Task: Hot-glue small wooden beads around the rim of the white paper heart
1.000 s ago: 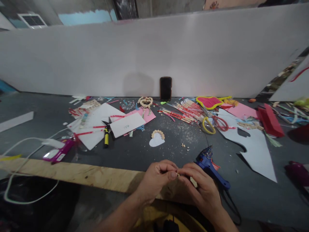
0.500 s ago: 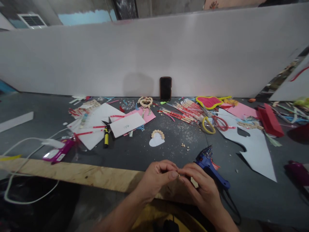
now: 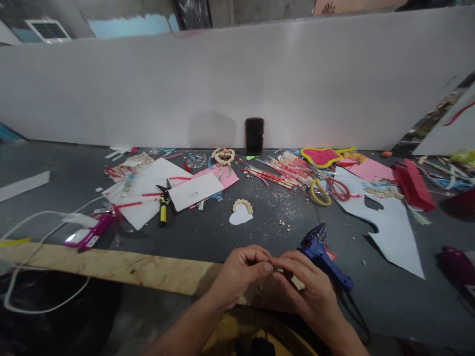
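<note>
My left hand (image 3: 245,272) and my right hand (image 3: 308,282) meet at the table's front edge, fingertips pinched together. Whatever sits between them is too small and covered to make out. Just beyond lies a white paper heart (image 3: 240,216) with small wooden pieces (image 3: 243,202) edging its upper curve. A few loose wooden bits (image 3: 285,225) rest to the right of the heart. Close by my right hand, a blue glue gun (image 3: 324,254) lies on its side, its cord trailing off the front edge.
Scissors (image 3: 330,191) with yellow and red handles lie near a cut white sheet (image 3: 397,232). Yellow-black pliers (image 3: 163,210) touch papers at left. A phone (image 3: 254,136) leans on the white partition (image 3: 148,94). A purple glue gun or similar tool (image 3: 91,232) and white cable sit far left.
My fingertips have shifted slightly against each other, and the small pale piece that showed between them is now covered. The things on the table have stayed in place.
</note>
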Motion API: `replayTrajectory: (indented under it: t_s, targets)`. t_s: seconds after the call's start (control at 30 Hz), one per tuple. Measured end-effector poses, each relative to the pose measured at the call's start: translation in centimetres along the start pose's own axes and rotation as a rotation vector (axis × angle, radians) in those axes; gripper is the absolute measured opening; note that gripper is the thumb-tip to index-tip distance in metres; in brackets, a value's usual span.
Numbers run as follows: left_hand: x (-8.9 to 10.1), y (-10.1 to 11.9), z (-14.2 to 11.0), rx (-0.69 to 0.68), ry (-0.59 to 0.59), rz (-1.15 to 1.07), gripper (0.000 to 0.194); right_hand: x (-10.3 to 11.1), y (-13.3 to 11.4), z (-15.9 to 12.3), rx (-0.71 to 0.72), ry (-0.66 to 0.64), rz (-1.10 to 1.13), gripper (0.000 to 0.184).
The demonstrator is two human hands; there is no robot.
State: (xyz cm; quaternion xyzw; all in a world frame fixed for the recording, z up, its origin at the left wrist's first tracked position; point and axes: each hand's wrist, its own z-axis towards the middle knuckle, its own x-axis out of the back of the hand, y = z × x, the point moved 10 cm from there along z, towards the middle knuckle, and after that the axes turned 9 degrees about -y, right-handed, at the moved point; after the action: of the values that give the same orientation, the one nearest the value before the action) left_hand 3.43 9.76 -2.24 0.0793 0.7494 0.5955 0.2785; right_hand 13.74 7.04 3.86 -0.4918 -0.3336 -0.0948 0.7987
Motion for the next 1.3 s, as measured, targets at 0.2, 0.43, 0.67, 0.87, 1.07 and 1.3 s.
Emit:
replayTrajectory:
  t_s: [0.2,0.43,0.67,0.87,1.07,1.3]
  targets:
    - [1.7,0.5,-0.2,0.027,0.083,0.201,0.024,0.3,0.9,0.0,-0.033,0.058,-0.039,0.015]
    - [7.3,3.3,-1.8,-0.06,0.411,0.519,0.023,-2.1,3.4,0.9,-0.122,-0.016,-0.354,0.016]
    - [12.6,6.5,-5.1,-0.236,0.741,0.432,0.032,-3.3,4.7,1.5,-0.161,-0.094,-0.473,0.017]
    - [12.2,6.3,-4.6,-0.199,0.685,0.481,0.03,-3.2,5.1,1.4,-0.187,-0.095,-0.477,0.019]
    - [7.7,4.5,-1.3,-0.108,0.423,0.626,0.024,-2.6,5.5,0.7,-0.191,-0.051,-0.436,0.024]
    - [2.7,5.7,3.0,-0.172,0.174,0.937,0.025,-0.6,3.5,-0.7,-0.146,0.037,-0.366,0.024]
